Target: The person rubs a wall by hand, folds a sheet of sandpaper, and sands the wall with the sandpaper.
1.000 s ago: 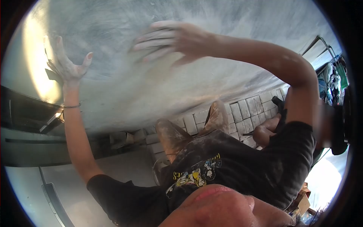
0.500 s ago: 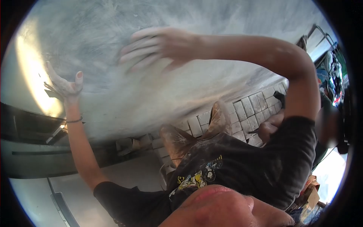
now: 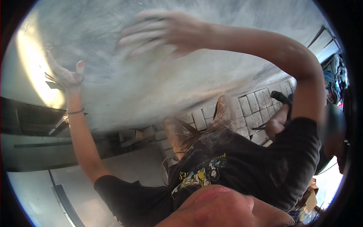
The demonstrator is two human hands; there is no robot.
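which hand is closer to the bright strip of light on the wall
Left. In view, the left hand is just right of the bright strip of light; the right hand, blurred, is farther right, in front of the wall.

The left arm [image 3: 85,143] reaches forward, nearly straight, its left hand [image 3: 70,78] pale with dust, the thumb [image 3: 79,68] standing well apart. The right arm [image 3: 302,62] bends sharply at the elbow [image 3: 312,70], forearm [image 3: 253,39] across the front; the right hand [image 3: 168,32] is blurred, back showing, 4 fingers [image 3: 149,36] splayed toward the person's left.
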